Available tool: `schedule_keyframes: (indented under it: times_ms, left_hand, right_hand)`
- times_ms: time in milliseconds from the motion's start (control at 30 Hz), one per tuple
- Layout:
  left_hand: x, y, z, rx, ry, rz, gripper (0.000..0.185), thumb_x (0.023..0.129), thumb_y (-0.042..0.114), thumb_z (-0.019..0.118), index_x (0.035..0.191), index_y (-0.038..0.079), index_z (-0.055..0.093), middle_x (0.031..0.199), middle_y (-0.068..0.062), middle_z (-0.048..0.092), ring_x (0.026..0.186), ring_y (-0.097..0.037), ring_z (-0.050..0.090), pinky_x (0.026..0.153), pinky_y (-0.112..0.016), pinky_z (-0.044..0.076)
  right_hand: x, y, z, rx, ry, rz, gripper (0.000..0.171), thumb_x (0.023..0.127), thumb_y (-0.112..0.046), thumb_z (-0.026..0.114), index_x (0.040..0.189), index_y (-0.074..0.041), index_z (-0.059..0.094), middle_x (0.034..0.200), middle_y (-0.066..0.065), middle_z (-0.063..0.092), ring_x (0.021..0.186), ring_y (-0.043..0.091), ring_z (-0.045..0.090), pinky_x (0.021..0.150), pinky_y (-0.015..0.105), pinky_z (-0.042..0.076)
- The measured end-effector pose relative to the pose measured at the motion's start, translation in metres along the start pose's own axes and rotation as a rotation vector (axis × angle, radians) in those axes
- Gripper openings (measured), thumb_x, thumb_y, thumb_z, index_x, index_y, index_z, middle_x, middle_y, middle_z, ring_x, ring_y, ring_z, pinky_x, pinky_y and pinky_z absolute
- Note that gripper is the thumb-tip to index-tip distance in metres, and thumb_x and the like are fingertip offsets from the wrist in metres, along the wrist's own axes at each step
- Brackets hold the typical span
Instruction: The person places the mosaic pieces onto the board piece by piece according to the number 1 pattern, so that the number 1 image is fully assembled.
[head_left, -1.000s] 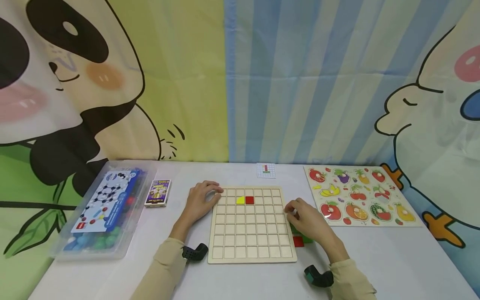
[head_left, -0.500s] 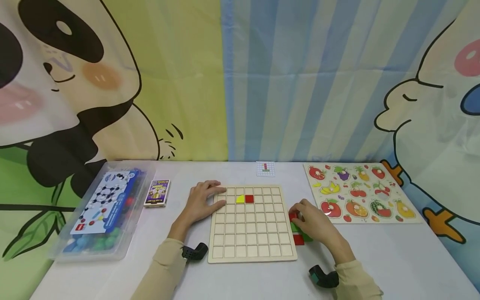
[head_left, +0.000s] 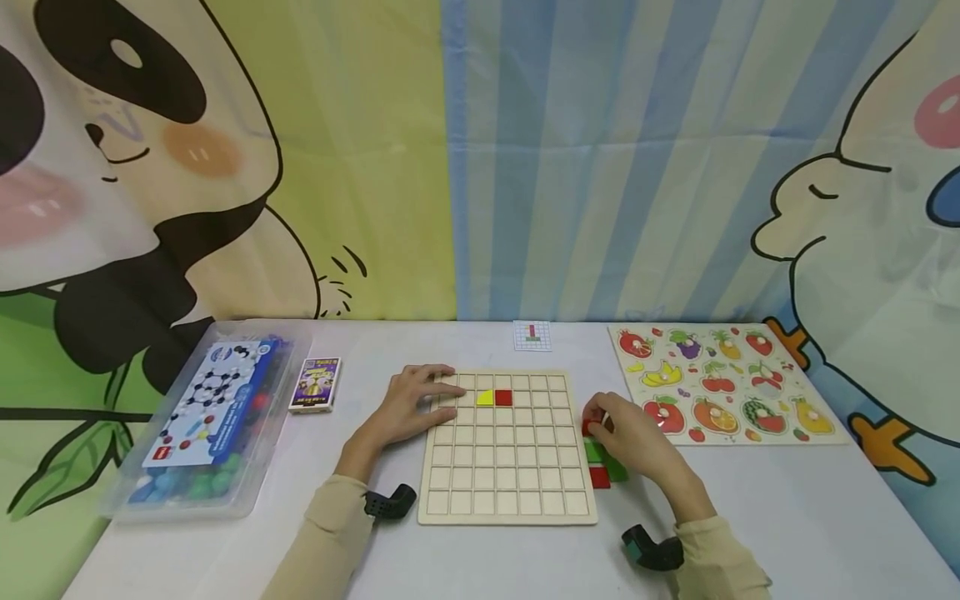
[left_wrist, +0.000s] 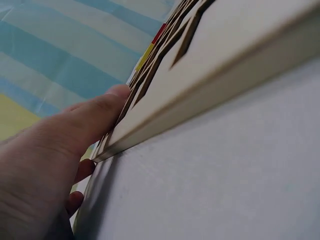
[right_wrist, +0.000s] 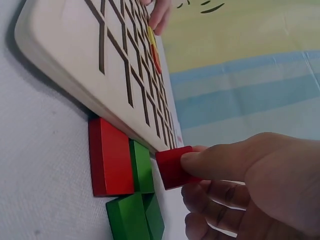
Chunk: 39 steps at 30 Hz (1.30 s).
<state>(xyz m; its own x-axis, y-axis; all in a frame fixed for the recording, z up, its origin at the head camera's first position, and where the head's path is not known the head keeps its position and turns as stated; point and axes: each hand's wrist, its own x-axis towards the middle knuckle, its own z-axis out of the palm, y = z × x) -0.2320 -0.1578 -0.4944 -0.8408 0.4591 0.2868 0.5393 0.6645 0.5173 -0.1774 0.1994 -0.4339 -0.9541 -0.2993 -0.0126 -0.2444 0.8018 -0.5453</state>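
A wooden grid board (head_left: 510,479) lies on the table, with a yellow tile (head_left: 485,397) and a red tile (head_left: 503,397) side by side in its second row. Along its upper left edge rests my left hand (head_left: 405,404), fingers extended onto the board; the left wrist view shows the thumb (left_wrist: 112,102) on the board's surface. My right hand (head_left: 630,433), right of the board, pinches a red square tile (right_wrist: 170,167) between thumb and fingers. Below it sit another red tile (right_wrist: 112,157) and several green tiles (right_wrist: 130,215), against the board's right side.
A small pattern card (head_left: 532,336) lies behind the board. To the right is a fruit puzzle board (head_left: 697,408). On the left stand a purple card box (head_left: 315,385) and a clear plastic case (head_left: 247,492) with coloured pieces. A patterned curtain (head_left: 525,167) hangs behind.
My right hand has shifted slightly right from the board's edge, and a red tile now shows in its pinch. My left hand has slid a little further right over the board.
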Motion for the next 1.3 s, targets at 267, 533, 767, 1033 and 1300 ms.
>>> schedule_keyframes:
  times_ms: [267, 533, 767, 1033, 1300]
  left_hand:
    - [0.004, 0.001, 0.001, 0.033, 0.014, -0.053, 0.031, 0.086, 0.043, 0.065, 0.116, 0.036, 0.066, 0.139, -0.001, 0.048, 0.119, -0.029, 0.042, 0.093, -0.050, 0.028]
    - [-0.001, -0.003, 0.006, 0.026, 0.085, -0.089, 0.030, 0.082, 0.043, 0.071, 0.110, 0.033, 0.068, 0.128, 0.001, 0.054, 0.113, -0.025, 0.048, 0.092, -0.048, 0.031]
    - [-0.003, -0.002, 0.007, 0.004, 0.129, -0.086, 0.024, 0.081, 0.038, 0.073, 0.103, 0.030, 0.070, 0.118, 0.005, 0.059, 0.106, -0.021, 0.052, 0.089, -0.044, 0.033]
    - [-0.001, -0.001, 0.009, -0.025, 0.152, -0.081, 0.016, 0.084, 0.031, 0.071, 0.099, 0.027, 0.070, 0.113, 0.005, 0.061, 0.103, -0.018, 0.054, 0.088, -0.042, 0.034]
    - [0.002, 0.000, 0.009, -0.018, 0.147, -0.075, 0.016, 0.084, 0.032, 0.071, 0.099, 0.028, 0.070, 0.114, 0.006, 0.061, 0.104, -0.018, 0.054, 0.088, -0.042, 0.034]
  right_hand:
    - [0.007, -0.005, -0.001, 0.048, 0.070, -0.065, 0.009, 0.088, -0.008, 0.065, 0.095, -0.010, 0.060, 0.084, 0.000, 0.056, 0.071, 0.013, 0.050, 0.056, 0.021, 0.043]
    - [0.025, -0.019, 0.017, 0.104, 0.067, -0.117, 0.008, 0.089, -0.009, 0.063, 0.097, -0.010, 0.060, 0.087, 0.000, 0.059, 0.075, 0.012, 0.053, 0.064, 0.023, 0.045]
    - [0.044, -0.040, 0.029, 0.160, 0.045, -0.150, 0.007, 0.091, -0.011, 0.062, 0.098, -0.012, 0.062, 0.089, -0.002, 0.061, 0.076, 0.012, 0.055, 0.065, 0.024, 0.045]
    - [0.058, -0.061, 0.045, 0.113, 0.041, -0.158, 0.007, 0.089, -0.010, 0.064, 0.096, -0.012, 0.064, 0.086, -0.003, 0.060, 0.071, 0.009, 0.052, 0.063, 0.023, 0.044]
    - [0.065, -0.068, 0.054, 0.080, 0.030, -0.146, 0.009, 0.089, -0.010, 0.064, 0.096, -0.014, 0.065, 0.088, -0.003, 0.061, 0.072, 0.008, 0.054, 0.064, 0.024, 0.045]
